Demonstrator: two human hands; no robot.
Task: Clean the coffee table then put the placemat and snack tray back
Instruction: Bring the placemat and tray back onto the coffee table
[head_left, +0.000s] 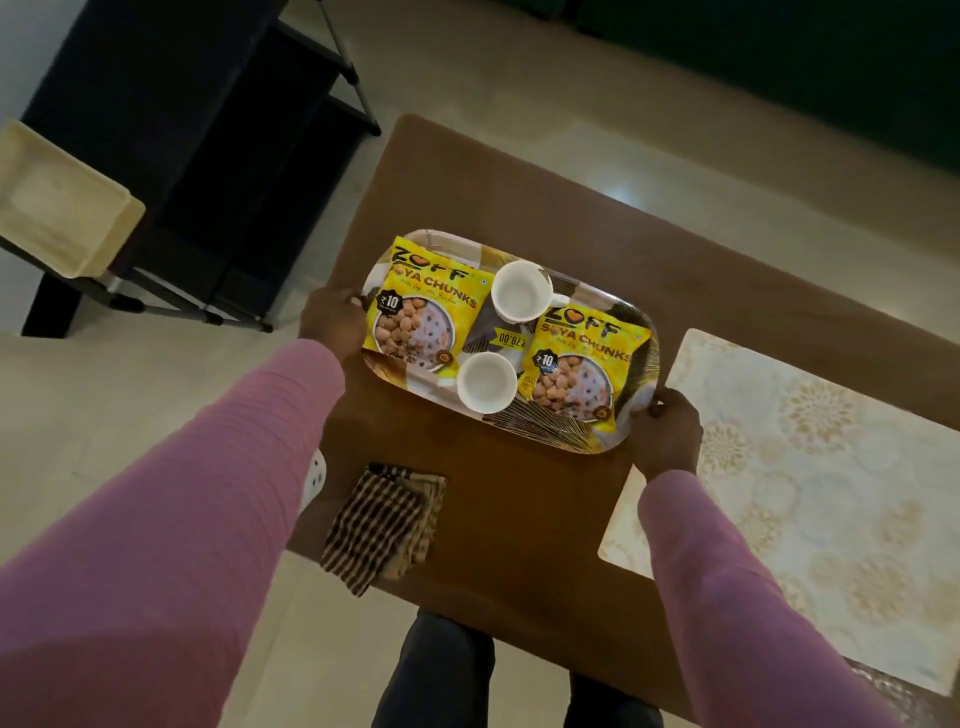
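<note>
A patterned snack tray (540, 434) hangs over the brown coffee table (519, 545), held at both short ends. My left hand (332, 325) grips its left rim, and my right hand (670, 434) grips its right rim. On the tray lie two yellow soya chunk packets (415, 306) (582, 369) and two white cups (519, 291) (485, 382). A cream floral placemat (810, 493) lies flat on the table to the right of the tray. A striped brown cloth (382, 525) sits crumpled at the table's near left edge.
A dark shelf unit (249, 156) with metal legs stands on the pale floor at the upper left, with a cream plastic basket (57, 202) beside it. My legs show below the table's near edge. A white object (314, 475) peeks out beside my left sleeve.
</note>
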